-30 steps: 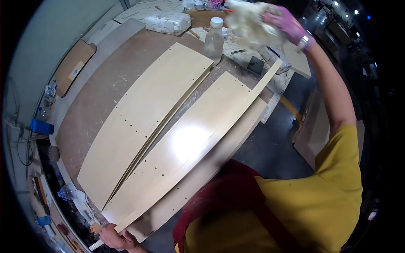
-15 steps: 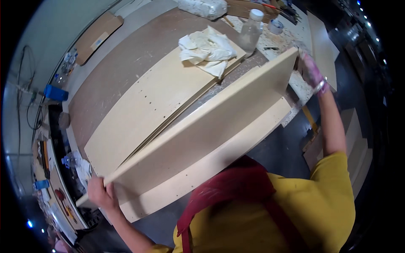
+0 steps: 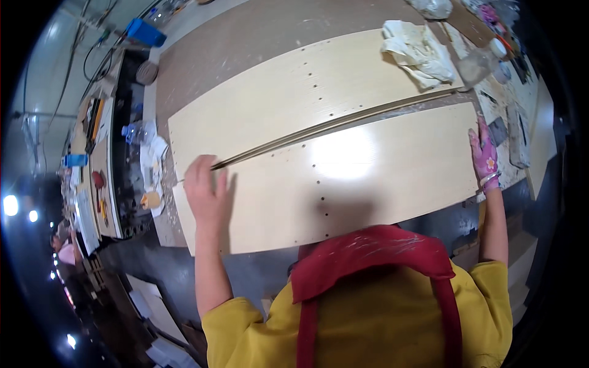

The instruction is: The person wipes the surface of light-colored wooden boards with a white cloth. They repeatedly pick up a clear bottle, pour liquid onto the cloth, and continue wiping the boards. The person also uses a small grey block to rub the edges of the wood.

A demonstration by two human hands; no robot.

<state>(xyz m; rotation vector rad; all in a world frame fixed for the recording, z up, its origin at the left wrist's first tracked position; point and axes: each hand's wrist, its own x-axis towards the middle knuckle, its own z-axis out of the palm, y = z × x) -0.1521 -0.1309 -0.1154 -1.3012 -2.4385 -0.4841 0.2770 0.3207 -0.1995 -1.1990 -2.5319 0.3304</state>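
A long pale wooden panel with a row of small dark holes lies broad face up in front of me. My bare left hand rests over its left part by the far edge, thumb apart from the fingers. At the right end, my right hand, in a pink flowered glove, touches the short edge with its fingers stretched out. Beyond a narrow dark gap lies a second pale panel with a similar row of holes. A crumpled white cloth sits on that panel's right end.
Both panels lie on a brown worktable. A clear bottle with a white cap leans at the back right. On the left stand a side bench with tools, a plastic bottle and a blue container. Another person is far left.
The near piece, tilted on edge with a ledge along it, has come down flat with its holed face up. My left hand has shifted from its end onto its face; my view has turned.
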